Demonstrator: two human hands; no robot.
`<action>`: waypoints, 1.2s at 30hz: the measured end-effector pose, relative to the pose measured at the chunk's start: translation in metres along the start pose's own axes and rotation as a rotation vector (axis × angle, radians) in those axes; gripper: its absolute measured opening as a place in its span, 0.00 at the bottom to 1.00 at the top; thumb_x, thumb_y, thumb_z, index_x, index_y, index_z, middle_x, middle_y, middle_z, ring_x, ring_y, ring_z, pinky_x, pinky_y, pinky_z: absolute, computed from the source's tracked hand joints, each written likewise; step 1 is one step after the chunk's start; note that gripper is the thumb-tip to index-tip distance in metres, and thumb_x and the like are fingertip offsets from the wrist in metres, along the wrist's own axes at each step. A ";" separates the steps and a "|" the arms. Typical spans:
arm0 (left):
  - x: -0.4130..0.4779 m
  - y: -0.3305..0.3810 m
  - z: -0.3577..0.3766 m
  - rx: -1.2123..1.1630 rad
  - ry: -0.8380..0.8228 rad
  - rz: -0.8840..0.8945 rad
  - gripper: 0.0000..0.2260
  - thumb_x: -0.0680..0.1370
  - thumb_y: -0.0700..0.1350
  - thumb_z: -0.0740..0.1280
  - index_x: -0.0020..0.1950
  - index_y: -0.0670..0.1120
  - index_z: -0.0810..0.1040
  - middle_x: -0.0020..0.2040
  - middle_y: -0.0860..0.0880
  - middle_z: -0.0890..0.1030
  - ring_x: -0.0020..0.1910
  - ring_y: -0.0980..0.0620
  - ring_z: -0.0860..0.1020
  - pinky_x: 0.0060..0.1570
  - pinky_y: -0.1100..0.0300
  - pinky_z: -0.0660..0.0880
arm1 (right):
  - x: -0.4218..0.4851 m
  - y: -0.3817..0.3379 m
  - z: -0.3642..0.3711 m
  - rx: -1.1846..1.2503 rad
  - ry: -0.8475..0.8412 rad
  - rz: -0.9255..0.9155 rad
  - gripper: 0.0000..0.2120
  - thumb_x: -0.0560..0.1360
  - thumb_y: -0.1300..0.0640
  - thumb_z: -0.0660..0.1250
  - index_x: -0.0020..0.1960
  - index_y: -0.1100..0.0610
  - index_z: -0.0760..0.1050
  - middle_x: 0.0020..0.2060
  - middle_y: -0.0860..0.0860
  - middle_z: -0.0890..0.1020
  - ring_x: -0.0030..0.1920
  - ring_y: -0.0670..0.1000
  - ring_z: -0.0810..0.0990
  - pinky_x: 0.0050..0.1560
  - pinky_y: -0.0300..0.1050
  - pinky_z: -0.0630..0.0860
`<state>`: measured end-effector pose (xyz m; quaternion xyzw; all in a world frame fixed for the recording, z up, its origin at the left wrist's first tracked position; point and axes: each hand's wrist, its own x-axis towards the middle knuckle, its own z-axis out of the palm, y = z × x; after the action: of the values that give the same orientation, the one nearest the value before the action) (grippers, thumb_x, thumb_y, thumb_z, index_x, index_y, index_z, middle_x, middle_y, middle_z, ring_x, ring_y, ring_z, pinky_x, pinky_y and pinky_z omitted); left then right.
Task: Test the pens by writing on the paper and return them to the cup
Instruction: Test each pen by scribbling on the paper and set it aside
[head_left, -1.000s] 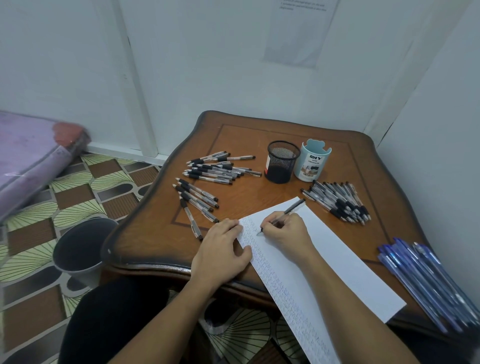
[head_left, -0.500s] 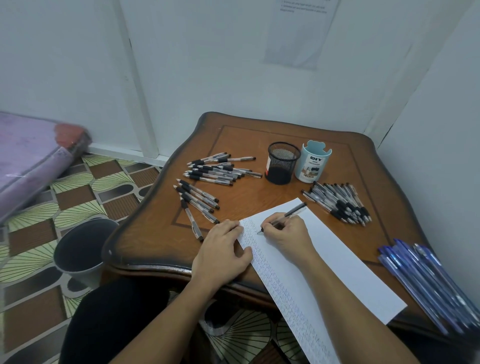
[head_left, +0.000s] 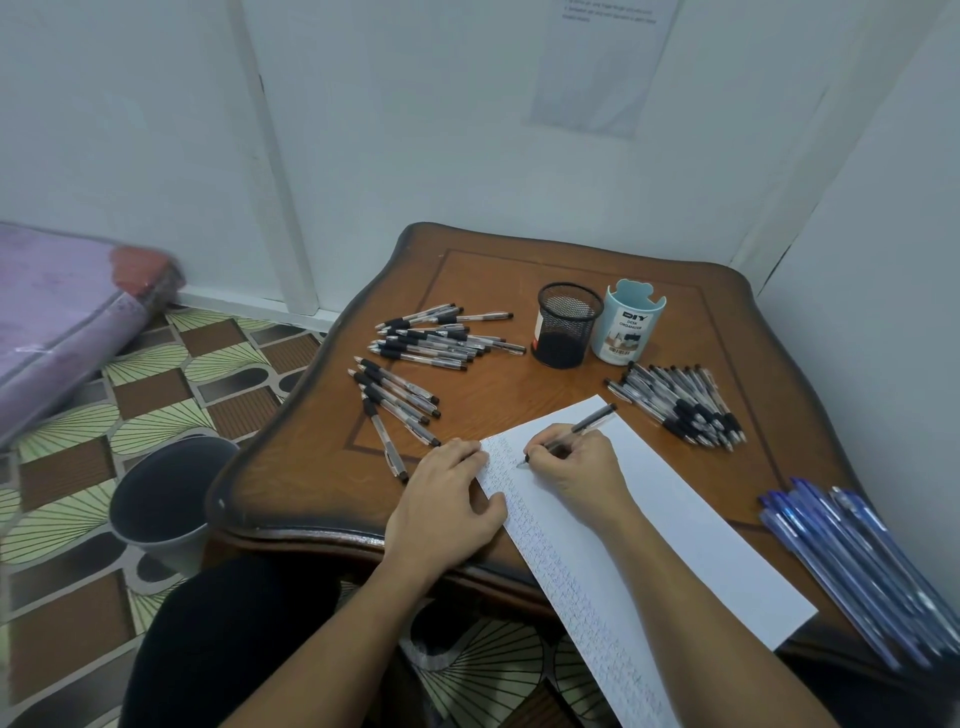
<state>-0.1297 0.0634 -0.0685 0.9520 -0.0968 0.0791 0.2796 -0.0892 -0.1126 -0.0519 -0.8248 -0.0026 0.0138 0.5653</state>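
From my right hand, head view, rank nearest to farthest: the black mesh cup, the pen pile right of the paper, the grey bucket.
1. Pen pile, on the table just right of the right hand.
2. Black mesh cup, farther back on the table.
3. Grey bucket, on the floor, far left.

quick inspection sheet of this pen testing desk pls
surface: wooden table
job's things: paper with marks along its left edge; black mesh cup and blue organiser cup upright, side by side; black pens in piles left and right of them
clutter: blue pens at the table's right edge
hands: left hand rests on the paper's edge; right hand grips a pen, tip on the paper
cables: nothing seen
surroundings: grey bucket on patterned floor, purple mattress, sheet on white wall
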 end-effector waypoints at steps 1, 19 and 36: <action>0.000 0.000 0.000 0.000 -0.001 0.000 0.25 0.76 0.56 0.64 0.71 0.46 0.73 0.72 0.53 0.70 0.73 0.55 0.62 0.72 0.60 0.56 | 0.000 0.000 0.000 0.000 -0.003 0.000 0.07 0.74 0.62 0.69 0.38 0.56 0.83 0.35 0.52 0.83 0.35 0.43 0.76 0.37 0.39 0.73; 0.000 -0.001 0.001 -0.011 -0.006 -0.010 0.26 0.75 0.57 0.63 0.70 0.47 0.73 0.72 0.54 0.70 0.73 0.55 0.63 0.73 0.58 0.58 | 0.002 0.002 0.000 -0.057 0.025 0.001 0.07 0.75 0.59 0.68 0.40 0.54 0.82 0.36 0.51 0.82 0.37 0.45 0.77 0.38 0.40 0.73; -0.001 0.000 0.000 -0.006 0.015 0.001 0.25 0.77 0.56 0.65 0.72 0.48 0.72 0.73 0.55 0.68 0.74 0.57 0.60 0.71 0.62 0.55 | 0.014 -0.008 -0.017 0.516 -0.042 0.132 0.37 0.80 0.63 0.64 0.78 0.42 0.46 0.37 0.60 0.83 0.35 0.54 0.80 0.33 0.44 0.75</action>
<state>-0.1304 0.0634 -0.0686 0.9504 -0.0955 0.0861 0.2833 -0.0748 -0.1255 -0.0387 -0.6514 0.0434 0.0679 0.7544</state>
